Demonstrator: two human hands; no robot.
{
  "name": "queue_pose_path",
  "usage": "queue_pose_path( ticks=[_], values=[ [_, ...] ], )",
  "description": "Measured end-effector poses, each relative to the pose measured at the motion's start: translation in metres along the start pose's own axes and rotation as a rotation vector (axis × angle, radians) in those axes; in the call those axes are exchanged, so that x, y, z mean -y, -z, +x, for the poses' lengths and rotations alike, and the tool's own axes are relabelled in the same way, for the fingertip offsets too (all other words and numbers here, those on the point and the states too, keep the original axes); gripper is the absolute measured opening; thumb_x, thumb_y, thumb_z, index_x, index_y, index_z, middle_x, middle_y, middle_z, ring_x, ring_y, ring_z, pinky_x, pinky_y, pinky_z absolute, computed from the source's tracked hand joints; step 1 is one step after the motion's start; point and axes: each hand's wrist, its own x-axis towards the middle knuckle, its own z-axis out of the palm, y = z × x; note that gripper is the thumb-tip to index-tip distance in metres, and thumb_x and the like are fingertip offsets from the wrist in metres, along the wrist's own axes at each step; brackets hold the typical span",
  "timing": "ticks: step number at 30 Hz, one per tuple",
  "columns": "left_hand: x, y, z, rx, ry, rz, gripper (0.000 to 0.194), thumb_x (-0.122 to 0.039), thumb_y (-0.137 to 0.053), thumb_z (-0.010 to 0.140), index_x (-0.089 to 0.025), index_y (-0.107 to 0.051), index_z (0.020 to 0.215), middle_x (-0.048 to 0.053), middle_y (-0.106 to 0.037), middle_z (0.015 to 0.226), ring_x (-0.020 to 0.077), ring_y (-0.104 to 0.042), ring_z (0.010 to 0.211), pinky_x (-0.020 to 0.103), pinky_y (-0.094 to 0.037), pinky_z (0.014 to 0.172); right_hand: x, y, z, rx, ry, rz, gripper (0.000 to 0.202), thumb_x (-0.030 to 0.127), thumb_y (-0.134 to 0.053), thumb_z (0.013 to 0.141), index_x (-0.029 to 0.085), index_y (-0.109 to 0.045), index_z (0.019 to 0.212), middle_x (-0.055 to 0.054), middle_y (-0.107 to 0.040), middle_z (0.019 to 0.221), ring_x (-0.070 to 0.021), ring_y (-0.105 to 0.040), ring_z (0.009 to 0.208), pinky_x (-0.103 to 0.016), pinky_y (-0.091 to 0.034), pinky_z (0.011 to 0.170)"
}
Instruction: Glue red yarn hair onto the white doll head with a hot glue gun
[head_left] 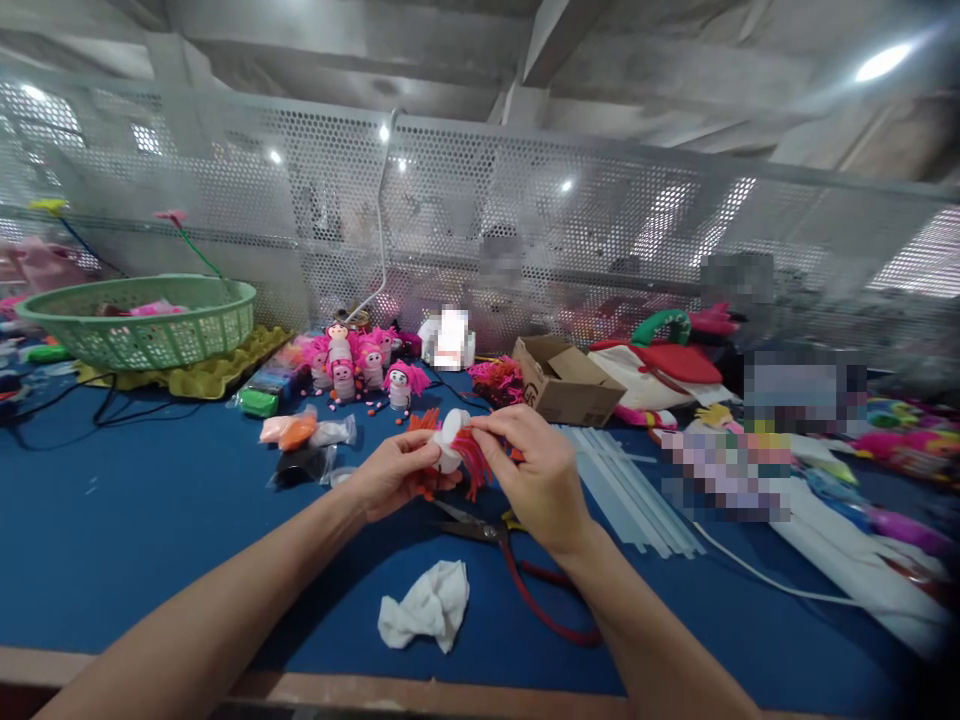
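Observation:
Over the middle of the blue table, my left hand (405, 470) is closed around a small white doll (450, 440) with a round head. Orange and red yarn strands (472, 465) hang at both sides of the head. My right hand (536, 465) pinches at the strands on the right side; its fingertips meet close to the head. Below the hands lie scissors (491, 533) with red handles, partly covered by my right wrist. A crumpled white cloth (427, 605) rests nearer the table's front edge.
Several finished dolls (343, 375) with pink hair stand behind the hands. A cardboard box (566, 380) and a bundle of clear glue sticks (626, 490) lie to the right. Bagged clay (300, 430) and a green basket (150, 325) are on the left. A perforated metal screen (450, 220) closes the back.

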Motion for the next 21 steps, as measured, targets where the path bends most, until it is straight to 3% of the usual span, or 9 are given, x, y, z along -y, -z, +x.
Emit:
queue_pose_path(
  ticks=[21],
  values=[
    [-0.0003,0.0001,-0.0012,0.012,0.001,0.042,0.043,-0.037,-0.073,0.056,-0.012,-0.063,0.089,0.007,-0.065,0.068,0.0131,-0.059,0.056,0.02,-0.038,0.047,0.0022,0.0029,0.0011,0.03,0.036,-0.039,0.011,0.012,-0.05,0.079,0.015,-0.061,0.076,-0.006,-0.063,0.07,-0.0158,-0.056,0.069,-0.03,-0.047,0.065]
  ],
)
